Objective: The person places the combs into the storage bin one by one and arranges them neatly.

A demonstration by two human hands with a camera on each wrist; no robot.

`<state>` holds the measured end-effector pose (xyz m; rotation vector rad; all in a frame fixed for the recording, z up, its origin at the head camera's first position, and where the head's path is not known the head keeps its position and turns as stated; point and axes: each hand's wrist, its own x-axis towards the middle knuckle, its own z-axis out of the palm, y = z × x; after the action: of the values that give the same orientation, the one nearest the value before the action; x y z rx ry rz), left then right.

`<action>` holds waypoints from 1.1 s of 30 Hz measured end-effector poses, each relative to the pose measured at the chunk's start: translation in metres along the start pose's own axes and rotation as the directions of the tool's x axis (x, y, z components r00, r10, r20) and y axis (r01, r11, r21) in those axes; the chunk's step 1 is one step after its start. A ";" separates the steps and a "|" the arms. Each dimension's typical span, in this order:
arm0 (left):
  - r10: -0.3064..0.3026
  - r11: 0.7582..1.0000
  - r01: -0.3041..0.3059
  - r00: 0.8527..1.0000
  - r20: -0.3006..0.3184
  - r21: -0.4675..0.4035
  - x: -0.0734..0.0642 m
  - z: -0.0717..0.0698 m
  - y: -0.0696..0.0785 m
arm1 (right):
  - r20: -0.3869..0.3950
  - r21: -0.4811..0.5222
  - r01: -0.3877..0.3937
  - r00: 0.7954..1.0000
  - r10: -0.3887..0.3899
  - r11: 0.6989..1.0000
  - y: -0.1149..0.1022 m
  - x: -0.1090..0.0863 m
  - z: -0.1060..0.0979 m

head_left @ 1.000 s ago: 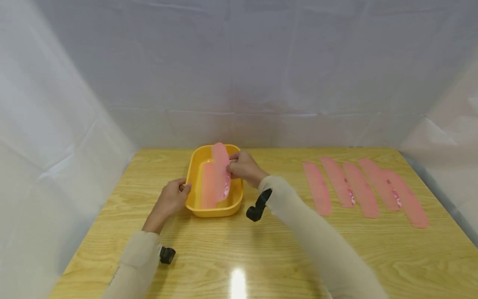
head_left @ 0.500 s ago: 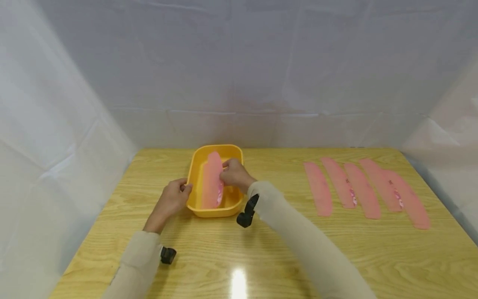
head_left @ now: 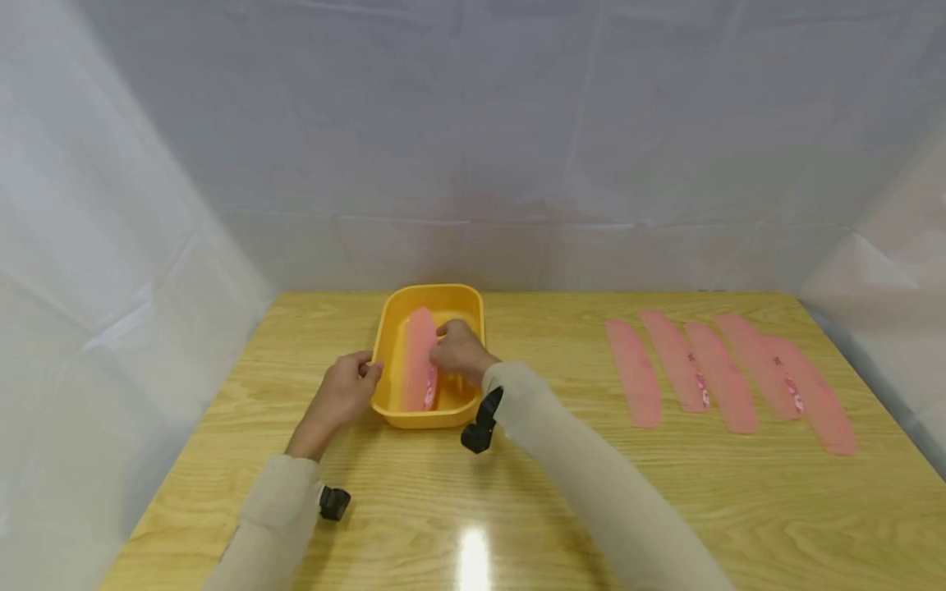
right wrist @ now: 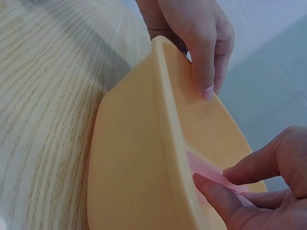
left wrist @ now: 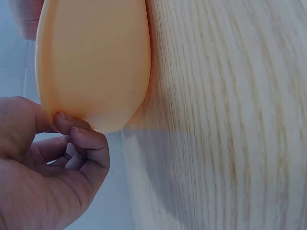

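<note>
A yellow plastic tub (head_left: 384,324) with rounded corners stands on the table. My left hand (head_left: 345,390) pinches its left rim between thumb and fingers, also plain in the left wrist view. Inside the tub lies a flat, long pink strip (head_left: 418,349) with a printed patch near its lower right edge, over or against another pink piece. My right hand (head_left: 461,351) reaches into the tub and pinches the strip's right edge; thumb and index finger (right wrist: 254,167) close on it in the right wrist view. The tub's wall hides part of the strip there.
Several similar pink strips (head_left: 631,373) lie side by side on the right of the wooden table (head_left: 562,492), some overlapping, some with printing. A pale sheet (head_left: 517,164) hangs behind the table and along both sides.
My right hand has lowered the pink strip from above the tub down into it, shifting slightly left. My left hand has stayed on the rim.
</note>
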<state>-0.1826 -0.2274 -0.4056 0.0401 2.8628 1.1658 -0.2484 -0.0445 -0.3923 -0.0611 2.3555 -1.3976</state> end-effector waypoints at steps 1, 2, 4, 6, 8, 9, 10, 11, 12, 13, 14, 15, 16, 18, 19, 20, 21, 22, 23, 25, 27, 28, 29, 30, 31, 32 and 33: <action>-0.002 1.000 0.002 1.000 -0.002 0.001 0.000 0.000 0.000 | 0.003 -0.005 -0.006 1.000 0.006 1.000 0.000 0.000 0.001; -0.005 1.000 0.005 1.000 0.000 0.001 0.000 0.000 0.000 | 0.005 -0.008 -0.006 1.000 0.006 1.000 0.000 0.000 0.001; -0.007 1.000 0.007 1.000 -0.002 0.004 0.000 0.000 0.000 | 0.011 -0.018 -0.003 1.000 0.003 1.000 0.001 0.000 0.002; -0.009 1.000 0.009 1.000 -0.002 0.004 0.000 0.000 0.000 | 0.018 -0.024 0.007 1.000 -0.007 1.000 0.003 -0.001 0.003; -0.010 1.000 0.010 1.000 0.001 0.002 0.000 0.000 0.000 | 0.020 -0.029 0.023 1.000 -0.022 0.999 0.004 -0.001 0.004; -0.008 1.000 0.008 1.000 0.001 0.001 0.000 0.000 0.001 | 0.021 -0.033 0.026 0.999 -0.025 0.999 0.005 -0.001 0.004; -0.010 1.000 0.010 1.000 0.004 -0.002 0.000 0.000 0.001 | 0.020 -0.036 0.029 0.999 -0.028 0.999 0.005 -0.001 0.005; -0.005 1.000 0.005 1.000 0.005 -0.004 0.000 0.000 0.001 | 0.015 -0.043 0.030 0.999 -0.029 0.999 0.006 -0.001 0.005; -0.005 1.000 0.005 1.000 0.003 -0.005 0.000 0.000 0.001 | 0.011 -0.053 0.031 0.999 -0.031 0.998 0.006 -0.001 0.005; -0.005 1.000 0.005 1.000 0.004 -0.006 0.000 0.000 0.001 | 0.007 -0.061 0.031 1.000 -0.031 0.998 0.006 -0.001 0.005; -0.004 1.000 0.004 1.000 0.003 -0.004 0.000 0.000 0.001 | 0.003 -0.070 0.030 1.000 -0.030 0.997 0.007 -0.001 0.005; -0.003 1.000 0.003 1.000 0.006 -0.002 0.000 0.000 0.001 | -0.001 -0.083 0.035 0.999 -0.035 0.996 0.007 -0.001 0.004; -0.004 1.000 0.004 1.000 0.005 -0.001 0.000 0.000 0.001 | -0.005 -0.095 0.039 0.999 -0.039 0.995 0.007 -0.001 0.004; -0.008 1.000 0.008 1.000 0.003 0.002 0.000 0.000 0.002 | -0.006 -0.119 0.046 0.999 -0.047 0.992 0.007 -0.001 0.004; -0.008 1.000 0.008 1.000 0.004 0.004 0.000 0.000 0.002 | -0.004 -0.127 0.048 0.999 -0.049 0.991 0.007 -0.002 0.004; -0.007 1.000 0.007 1.000 0.003 0.004 0.000 0.000 0.002 | -0.005 -0.135 0.051 0.999 -0.052 0.990 0.007 -0.002 0.004; -0.006 1.000 0.006 1.000 0.004 0.004 0.000 0.000 0.002 | -0.005 -0.143 0.054 0.998 -0.056 0.988 0.007 -0.003 0.004; -0.006 1.000 0.006 1.000 0.001 0.003 0.000 0.000 0.002 | -0.004 -0.147 0.056 0.998 -0.057 0.988 0.006 -0.004 0.004; -0.006 1.000 0.006 1.000 0.001 0.003 0.000 0.000 0.002 | -0.002 -0.152 0.059 0.998 -0.060 0.987 0.006 -0.005 0.004; -0.007 1.000 0.007 1.000 0.000 0.006 0.000 0.000 0.002 | 0.001 -0.158 0.059 0.998 -0.060 0.986 0.005 -0.006 0.003; -0.009 1.000 0.009 1.000 -0.002 0.010 0.001 0.000 0.002 | 0.006 -0.179 0.067 0.998 -0.067 0.981 0.004 -0.008 0.002; -0.010 1.000 0.010 1.000 -0.003 0.011 0.001 0.000 0.002 | 0.010 -0.192 0.068 0.998 -0.067 0.979 0.003 -0.009 0.002; -0.010 1.000 0.010 1.000 -0.004 0.014 0.001 0.001 0.002 | 0.014 -0.209 0.068 0.998 -0.067 0.976 0.003 -0.010 0.002; -0.011 1.000 0.011 1.000 -0.002 0.016 0.001 0.001 0.001 | 0.018 -0.224 0.070 0.998 -0.068 0.972 0.003 -0.011 0.001; -0.010 1.000 0.010 1.000 -0.002 0.018 0.001 0.001 0.001 | 0.021 -0.239 0.075 0.997 -0.072 0.968 0.003 -0.012 0.001; -0.009 1.000 0.009 1.000 -0.001 0.019 0.001 0.001 0.001 | 0.024 -0.253 0.080 0.997 -0.077 0.964 0.003 -0.012 0.001; -0.008 1.000 0.008 1.000 -0.001 0.021 0.001 0.001 0.001 | 0.025 -0.261 0.083 0.997 -0.079 0.962 0.003 -0.013 0.000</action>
<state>-0.1836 -0.2262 -0.4054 0.0288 2.8736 1.1349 -0.2361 -0.0404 -0.3907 -0.2429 2.5367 -1.1072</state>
